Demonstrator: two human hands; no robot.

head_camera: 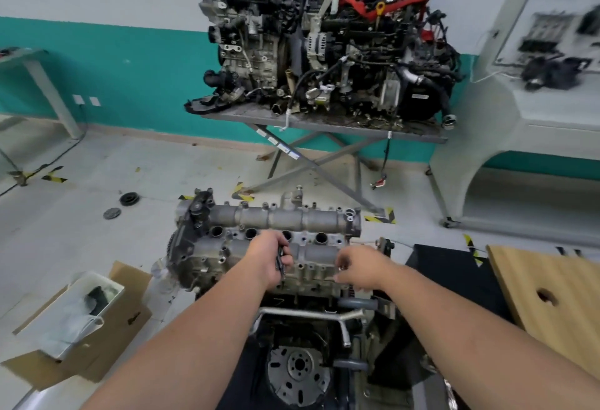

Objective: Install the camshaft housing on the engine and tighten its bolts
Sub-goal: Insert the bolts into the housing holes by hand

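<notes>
While both forearms reach forward from the bottom of the view, the hands work over the camshaft housing (pixel 269 234), a grey metal cover sitting on top of the engine (pixel 302 328) in the middle of the picture. Its long axis runs left to right across the view, slightly tilted, with the dark pulley end at the left and the plain end at the right; a row of four round holes runs along its middle, facing up. The left hand (pixel 268 258) has its fingers curled round a bunch of thin dark bolts (pixel 281 262), held just above the near edge of the housing. The right hand (pixel 358 268) hovers over the right near edge with its fingertips drawn narrowly together; what they pinch is too small to tell. A cardboard box (pixel 81 328) with a white bag in it stands on the floor at the left, and a wooden board (pixel 548 299) lies at the right. Behind, well apart, two more engines (pixel 324 43) rest on a grey folding counter (pixel 324 124) against a teal and white wall.
</notes>
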